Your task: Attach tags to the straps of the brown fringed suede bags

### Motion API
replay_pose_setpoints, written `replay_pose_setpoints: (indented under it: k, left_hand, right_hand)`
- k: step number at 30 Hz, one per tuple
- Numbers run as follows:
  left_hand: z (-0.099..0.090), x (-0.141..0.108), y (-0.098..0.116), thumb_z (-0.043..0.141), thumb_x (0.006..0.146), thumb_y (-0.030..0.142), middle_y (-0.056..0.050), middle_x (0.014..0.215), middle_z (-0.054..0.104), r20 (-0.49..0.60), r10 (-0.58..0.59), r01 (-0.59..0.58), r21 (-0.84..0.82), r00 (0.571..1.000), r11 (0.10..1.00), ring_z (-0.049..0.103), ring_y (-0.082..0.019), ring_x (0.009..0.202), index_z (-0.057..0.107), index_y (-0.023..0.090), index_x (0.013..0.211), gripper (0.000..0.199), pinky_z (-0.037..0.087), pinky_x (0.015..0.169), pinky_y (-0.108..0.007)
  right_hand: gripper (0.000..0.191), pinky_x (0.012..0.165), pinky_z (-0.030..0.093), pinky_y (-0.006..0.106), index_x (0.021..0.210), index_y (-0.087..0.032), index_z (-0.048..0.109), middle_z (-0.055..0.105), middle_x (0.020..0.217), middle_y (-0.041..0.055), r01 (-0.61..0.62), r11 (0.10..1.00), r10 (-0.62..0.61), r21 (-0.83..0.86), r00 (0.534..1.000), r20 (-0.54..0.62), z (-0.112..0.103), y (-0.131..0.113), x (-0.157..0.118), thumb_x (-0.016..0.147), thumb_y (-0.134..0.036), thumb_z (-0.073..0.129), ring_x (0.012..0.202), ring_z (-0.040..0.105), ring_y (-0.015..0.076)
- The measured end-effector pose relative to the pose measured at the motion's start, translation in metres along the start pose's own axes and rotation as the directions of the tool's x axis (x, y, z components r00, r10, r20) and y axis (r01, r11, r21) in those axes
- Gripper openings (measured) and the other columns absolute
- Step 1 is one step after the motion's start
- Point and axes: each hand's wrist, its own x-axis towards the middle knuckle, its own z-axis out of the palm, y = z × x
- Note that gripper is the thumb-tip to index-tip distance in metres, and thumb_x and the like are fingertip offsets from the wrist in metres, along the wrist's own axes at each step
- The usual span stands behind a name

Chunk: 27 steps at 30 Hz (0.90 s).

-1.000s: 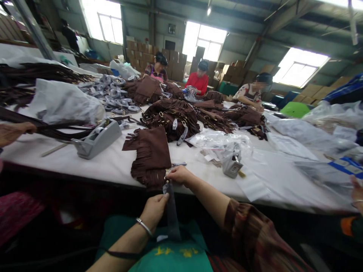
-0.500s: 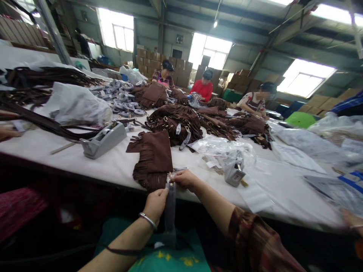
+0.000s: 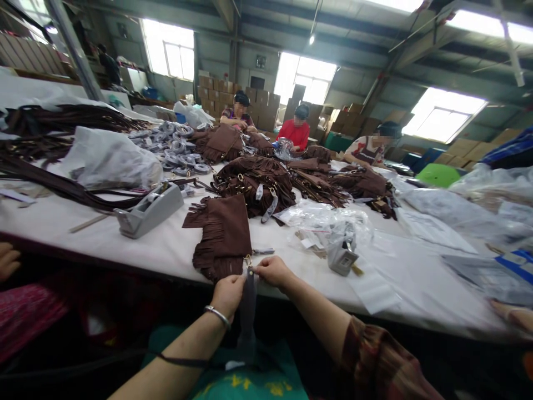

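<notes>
Beside the fringed bag (image 3: 227,233), left fingers (image 3: 238,279) and right fingers (image 3: 262,270) tight on a wrapped strap (image 3: 248,311)

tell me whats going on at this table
A person's left hand grips a dark wrapped strap that hangs over the table edge, while the right hand pinches at the gold clasp at its top. The clasp sits by the near corner of a brown fringed bag lying on the table; whether it is fastened there is too small to tell. Beyond lies a pile of brown bags, with three co-workers on the far side.
</notes>
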Motion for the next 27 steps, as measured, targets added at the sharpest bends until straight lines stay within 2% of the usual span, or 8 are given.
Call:
replay_pose_setpoints:
  k: [4, 8, 11, 15, 18, 21, 24, 27]
  left_hand:
    - [0.001, -0.004, 0.014, 0.070, 0.067, 0.048, -0.006, 0.070, 0.068, 0.096, -0.090, 0.099, -0.095, 0.991, 0.991, 0.064, -0.016, 0.057, 0.066, 0.013, 0.084, 0.038, 0.048, 0.053, -0.028]
    - [-0.001, -0.001, 0.026, 0.069, 0.070, 0.038, -0.009, 0.084, 0.071, 0.093, -0.074, 0.079, -0.041, 0.993, 0.996, 0.068, -0.018, 0.069, 0.063, 0.015, 0.095, 0.034, 0.048, 0.055, -0.026]
    - [-0.005, 0.009, 0.028, 0.069, 0.070, 0.033, -0.010, 0.082, 0.071, 0.075, -0.004, 0.000, 0.054, 0.997, 0.999, 0.067, -0.018, 0.066, 0.063, 0.014, 0.095, 0.032, 0.047, 0.053, -0.026]
    - [-0.015, 0.016, 0.025, 0.066, 0.073, 0.032, -0.008, 0.073, 0.072, 0.142, 0.203, -0.233, 0.243, 0.969, 0.942, 0.066, -0.019, 0.063, 0.066, 0.016, 0.086, 0.021, 0.047, 0.056, -0.027]
    - [-0.021, 0.013, 0.030, 0.060, 0.078, 0.033, -0.006, 0.072, 0.072, 0.217, 0.338, -0.401, 0.457, 0.916, 0.794, 0.065, -0.019, 0.066, 0.068, 0.018, 0.083, 0.018, 0.045, 0.060, -0.027]
    - [-0.024, 0.010, 0.037, 0.053, 0.084, 0.030, -0.006, 0.074, 0.071, 0.293, 0.432, -0.508, 0.657, 0.853, 0.557, 0.064, -0.019, 0.070, 0.069, 0.020, 0.081, 0.019, 0.041, 0.066, -0.028]
    - [-0.024, 0.011, 0.042, 0.047, 0.088, 0.028, -0.008, 0.078, 0.070, 0.353, 0.471, -0.539, 0.767, 0.808, 0.350, 0.064, -0.019, 0.075, 0.067, 0.020, 0.079, 0.023, 0.040, 0.070, -0.029]
    - [-0.023, 0.015, 0.042, 0.044, 0.089, 0.026, -0.009, 0.085, 0.066, 0.351, 0.520, -0.537, 0.802, 0.779, 0.263, 0.062, -0.019, 0.081, 0.064, 0.019, 0.077, 0.024, 0.041, 0.074, -0.028]
  right_hand:
    - [0.020, 0.045, 0.032, 0.019, 0.065, -0.013, 0.068, 0.057, 0.052, -0.0026, 0.087, 0.994, -0.090, -0.063, 0.995, -0.042, -0.001, -0.003, 0.008, 0.075, -0.030, 0.065, 0.045, 0.045, 0.0072]
    - [0.019, 0.047, 0.032, 0.019, 0.063, -0.014, 0.069, 0.056, 0.051, -0.0033, 0.142, 0.981, -0.157, -0.135, 0.982, -0.101, 0.000, -0.010, 0.014, 0.075, -0.026, 0.062, 0.049, 0.047, 0.0079]
    - [0.017, 0.042, 0.032, 0.018, 0.063, -0.014, 0.066, 0.052, 0.045, -0.0043, 0.043, 0.998, -0.047, -0.050, 0.995, -0.092, 0.005, -0.015, 0.015, 0.076, -0.024, 0.061, 0.043, 0.046, 0.0073]
    - [0.021, 0.036, 0.034, 0.018, 0.066, -0.015, 0.062, 0.050, 0.040, -0.0047, -0.041, 0.999, 0.041, 0.026, 0.999, -0.016, 0.011, -0.016, 0.011, 0.082, -0.027, 0.055, 0.032, 0.044, 0.0084]
    - [0.022, 0.034, 0.035, 0.018, 0.067, -0.015, 0.061, 0.053, 0.042, -0.0042, -0.050, 0.998, 0.050, 0.049, 0.999, -0.001, 0.012, -0.014, 0.009, 0.084, -0.028, 0.054, 0.031, 0.044, 0.0083]
    - [0.022, 0.034, 0.034, 0.018, 0.067, -0.015, 0.060, 0.052, 0.040, -0.0044, -0.048, 0.998, 0.048, 0.049, 0.999, 0.002, 0.010, -0.012, 0.010, 0.084, -0.027, 0.055, 0.031, 0.045, 0.0085]
    - [0.023, 0.035, 0.033, 0.018, 0.067, -0.015, 0.062, 0.050, 0.039, -0.0044, -0.029, 0.999, 0.029, 0.031, 1.000, -0.005, 0.011, -0.009, 0.015, 0.084, -0.028, 0.056, 0.031, 0.044, 0.0085]
    - [0.021, 0.040, 0.034, 0.018, 0.064, -0.014, 0.064, 0.054, 0.044, -0.0030, 0.047, 0.998, -0.049, -0.032, 0.997, -0.057, 0.012, -0.009, 0.023, 0.079, -0.029, 0.062, 0.039, 0.047, 0.0079]
